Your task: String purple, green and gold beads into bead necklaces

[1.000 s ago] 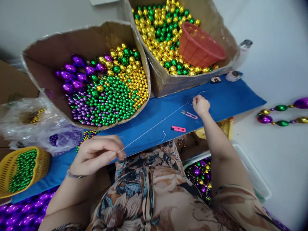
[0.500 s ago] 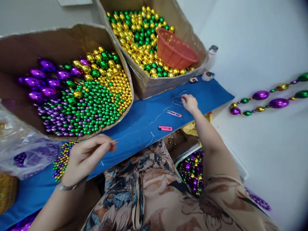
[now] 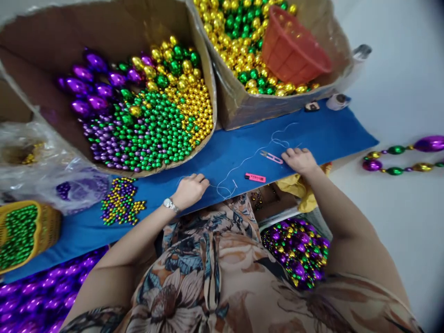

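My left hand (image 3: 191, 190), with a watch on its wrist, is closed low over the front of the blue cloth (image 3: 239, 143). A thin white thread (image 3: 227, 173) comes out at its fingers and runs in loose loops to the right across the cloth. My right hand (image 3: 300, 160) has its fingers curled down on the cloth, knuckles up; what lies under them is hidden. Just left of it are pink thread snips (image 3: 272, 157), close to its fingertips. A pink lighter-like item (image 3: 255, 177) lies between the two hands, near the table's front edge.
Behind stand a carton (image 3: 215, 92) of purple, green and gold beads and another carton (image 3: 277, 104) holding a red basket (image 3: 294, 48). Loose small beads (image 3: 121, 201) and a yellow basket (image 3: 48, 226) are at left. A thread spool (image 3: 337, 101) stands at right; a bead strand (image 3: 395, 150) hangs beyond.
The view has shifted, so the cartons appear higher and further right. My right hand has come down nearer the snips. My left hand has turned knuckles up and moved toward the thread's loops.
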`<state>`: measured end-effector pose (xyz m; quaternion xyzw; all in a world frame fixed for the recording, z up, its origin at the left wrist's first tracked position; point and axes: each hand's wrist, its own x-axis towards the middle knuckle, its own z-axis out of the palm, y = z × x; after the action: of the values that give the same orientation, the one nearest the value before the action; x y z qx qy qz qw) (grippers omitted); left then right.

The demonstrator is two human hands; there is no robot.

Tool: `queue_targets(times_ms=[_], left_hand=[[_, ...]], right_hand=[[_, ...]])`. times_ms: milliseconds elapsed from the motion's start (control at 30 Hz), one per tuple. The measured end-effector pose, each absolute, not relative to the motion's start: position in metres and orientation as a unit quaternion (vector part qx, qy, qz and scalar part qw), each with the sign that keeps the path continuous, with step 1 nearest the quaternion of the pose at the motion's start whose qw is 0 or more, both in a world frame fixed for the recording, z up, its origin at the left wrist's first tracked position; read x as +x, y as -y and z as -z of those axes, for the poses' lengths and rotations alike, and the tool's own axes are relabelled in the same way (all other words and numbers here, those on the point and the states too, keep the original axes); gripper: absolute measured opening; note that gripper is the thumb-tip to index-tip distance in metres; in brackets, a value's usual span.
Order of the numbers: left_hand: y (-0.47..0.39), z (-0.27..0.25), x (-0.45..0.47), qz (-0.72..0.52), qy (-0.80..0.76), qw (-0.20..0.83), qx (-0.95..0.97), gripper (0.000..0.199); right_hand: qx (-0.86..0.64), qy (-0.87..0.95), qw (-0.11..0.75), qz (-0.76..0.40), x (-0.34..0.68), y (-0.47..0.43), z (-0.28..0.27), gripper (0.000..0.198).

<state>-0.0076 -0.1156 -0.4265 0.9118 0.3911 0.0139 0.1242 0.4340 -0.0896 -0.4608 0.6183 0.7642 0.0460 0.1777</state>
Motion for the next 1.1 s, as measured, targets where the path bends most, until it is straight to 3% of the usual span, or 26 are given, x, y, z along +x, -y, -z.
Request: queue_targets(times_ms=[167,300,400,533,700,800,900,1100], left_hand=[[0.127,0.435,-0.024,0.054,-0.409,0.123,0.903,0.034],[0.135,0.420,-0.040,0.003,-0.418,0.201,0.886,0.052],[0.134,0.404,-0.048,-0.123,-0.417,0.282,0.855,0.048],[0.128,0.386,-0.051,-0.272,-0.448,0.387,0.758,0.038],[0.128,0.386,-0.066,-0.345,-0.453,0.440,0.695,0.037],[0.134,0.397,-0.087,-0.353,-0.526,0.422,0.649,0.033],[0.139,0.416,-0.097,-0.371,-0.571,0.480,0.554,0.032],[0.126,0.467,-0.079,-0.485,-0.607,0.587,0.228,0.019]], right_hand=[[0.711,-0.683,0.145,-0.084,0.428,0.097,0.431,0.024],[0.744,-0.662,-0.036,-0.088,0.369,0.116,0.390,0.033],[0.656,-0.723,-0.200,0.082,0.303,0.128,0.369,0.029],[0.509,-0.732,-0.296,0.343,0.213,0.126,0.366,0.023],[0.392,-0.754,-0.327,0.413,0.138,0.102,0.389,0.020],[0.363,-0.733,-0.301,0.491,0.118,0.091,0.411,0.023],[0.384,-0.692,-0.275,0.546,0.104,0.089,0.438,0.030],[0.459,-0.698,-0.275,0.475,0.075,0.102,0.481,0.030]])
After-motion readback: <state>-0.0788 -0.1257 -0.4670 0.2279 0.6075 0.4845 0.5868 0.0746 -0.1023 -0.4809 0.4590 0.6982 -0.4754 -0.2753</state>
